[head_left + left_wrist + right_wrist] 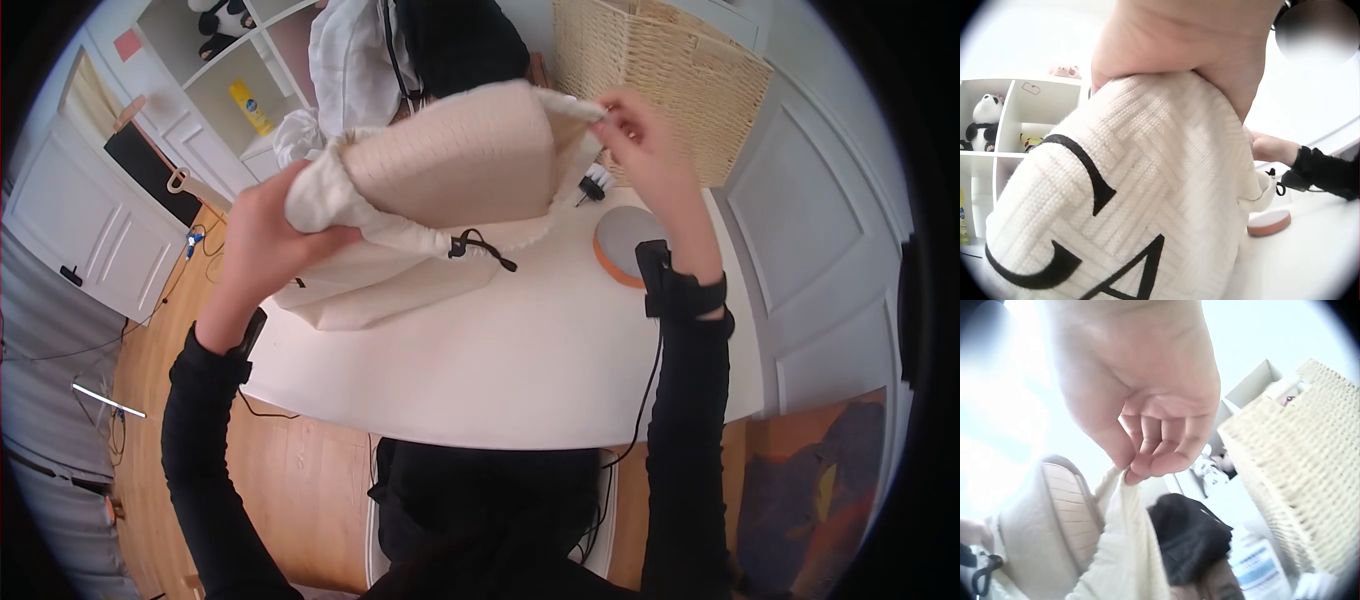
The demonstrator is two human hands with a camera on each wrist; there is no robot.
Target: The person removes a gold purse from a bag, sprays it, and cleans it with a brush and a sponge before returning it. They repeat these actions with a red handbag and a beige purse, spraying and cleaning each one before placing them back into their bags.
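A cream drawstring bag (400, 290) is held up over the white table, its mouth spread between both hands. My left hand (265, 235) grips the gathered rim on the left, thumb along the fabric. On the other side my right hand (645, 140) pinches the rim between thumb and fingertips. Inside the mouth sits a beige ribbed item (455, 155), partly hidden by the bag. A black cord with a toggle (480, 248) hangs from the front rim. Large black letters (1085, 175) show on the bag's textured side in the left wrist view.
A round grey-topped item with an orange edge (622, 245) lies on the table (520, 370) at the right. Behind stand a woven basket (660, 85), white and black cloth bags (465, 50), and a small black-and-white object (595, 184). Shelves (205, 70) are at the back left.
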